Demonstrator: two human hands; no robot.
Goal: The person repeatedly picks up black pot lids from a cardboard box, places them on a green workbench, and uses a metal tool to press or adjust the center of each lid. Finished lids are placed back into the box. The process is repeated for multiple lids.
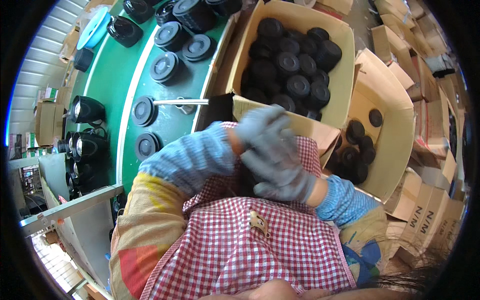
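Both hands wear grey gloves and are close together in front of my apron, smeared by motion. My left hand (pixel 262 127) lies above and partly across my right hand (pixel 281 170). A dark shape (pixel 247 181) shows just beneath them; whether they hold it I cannot make out. Just beyond the hands stands a cardboard box (pixel 345 85) full of round black lids (pixel 288 63). Single black lids (pixel 144 111) and stacked ones (pixel 165 67) sit on the green conveyor belt (pixel 112 65) at the left.
A metal bar (pixel 181 102) juts across the belt's near edge. Black kettle-like vessels (pixel 86 110) stand along the belt's far side, near a blue basin (pixel 94 28). At the right, a second open carton (pixel 395 135) holds several black lids, with piled cartons (pixel 430 210) beyond.
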